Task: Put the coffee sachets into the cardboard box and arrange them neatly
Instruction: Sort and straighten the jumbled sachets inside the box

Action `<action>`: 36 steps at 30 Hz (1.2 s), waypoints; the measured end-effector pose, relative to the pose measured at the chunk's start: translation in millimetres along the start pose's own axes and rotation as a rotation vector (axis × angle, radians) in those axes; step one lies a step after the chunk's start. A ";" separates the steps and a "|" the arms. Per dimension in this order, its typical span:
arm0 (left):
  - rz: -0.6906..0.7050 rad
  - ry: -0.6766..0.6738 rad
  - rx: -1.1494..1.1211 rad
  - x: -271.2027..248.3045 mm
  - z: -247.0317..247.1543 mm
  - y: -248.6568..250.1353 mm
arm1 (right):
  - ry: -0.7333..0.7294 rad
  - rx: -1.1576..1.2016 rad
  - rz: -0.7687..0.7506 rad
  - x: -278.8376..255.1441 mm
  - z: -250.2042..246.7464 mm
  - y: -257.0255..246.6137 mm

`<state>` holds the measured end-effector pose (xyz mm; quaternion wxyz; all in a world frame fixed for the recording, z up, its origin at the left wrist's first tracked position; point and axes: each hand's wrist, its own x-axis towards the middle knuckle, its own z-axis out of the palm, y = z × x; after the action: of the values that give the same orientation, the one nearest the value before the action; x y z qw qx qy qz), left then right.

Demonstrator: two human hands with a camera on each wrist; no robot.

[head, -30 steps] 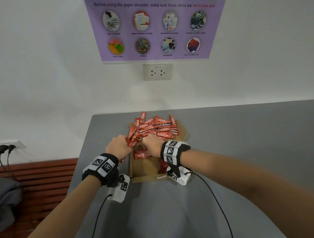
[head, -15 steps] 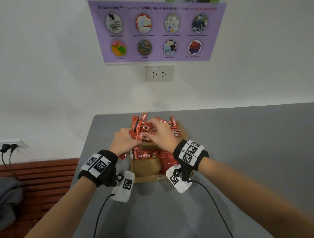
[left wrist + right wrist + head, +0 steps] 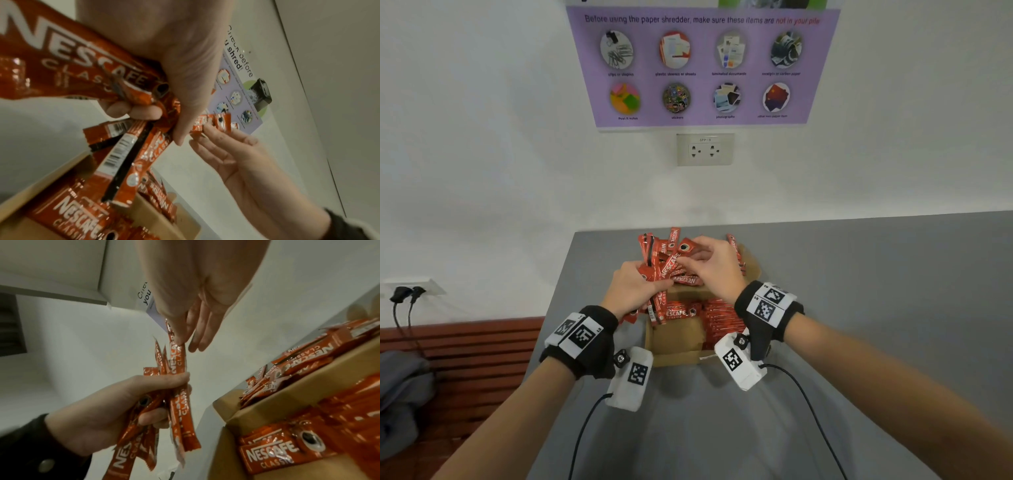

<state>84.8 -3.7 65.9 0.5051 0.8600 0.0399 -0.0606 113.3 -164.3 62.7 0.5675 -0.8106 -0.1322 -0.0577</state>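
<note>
Both hands have risen from the pile at frame centre. Left hand now clenches a bundle of coffee sachets above the cardboard box; right hand pinches one sachet, likely aligning them before placement.

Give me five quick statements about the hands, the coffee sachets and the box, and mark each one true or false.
1. The left hand grips a bundle of coffee sachets. True.
2. The right hand lies flat on the grey table. False: it is raised over the cardboard box, pinching the end of a sachet.
3. The cardboard box is empty. False: red sachets already lie inside it, some stacked in a row at its right side.
4. A purple poster hangs on the wall above a socket. True.
5. The sachets are blue. False: they are red with white lettering.
</note>
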 end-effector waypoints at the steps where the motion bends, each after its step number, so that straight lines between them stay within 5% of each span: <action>1: -0.007 0.019 -0.012 0.8 -2.8 0.7 | 0.000 0.014 0.007 1.1 -2.5 0.4; 4: -0.017 0.047 -0.034 2.4 -9.4 0.6 | -0.037 0.076 0.035 1.1 -8.0 2.0; 11: -0.019 0.003 -0.026 3.9 -10.6 0.8 | -0.172 -0.299 -0.001 -0.9 -18.4 16.3; 17: -0.031 -0.067 0.199 8.4 -13.7 2.0 | -0.518 -0.560 0.000 0.6 -21.7 13.5; 25: -0.051 0.169 0.221 13.3 -20.7 -6.7 | -0.589 -0.634 0.041 3.1 -3.7 18.8; 36: -0.032 0.160 0.217 10.6 -11.4 -6.1 | -0.750 -0.882 -0.002 14.2 32.1 21.4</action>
<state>95.3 9.4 64.6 0.4035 0.9108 0.0870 -0.0041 131.0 -139.0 35.6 0.0906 -0.9354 -0.2883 0.1834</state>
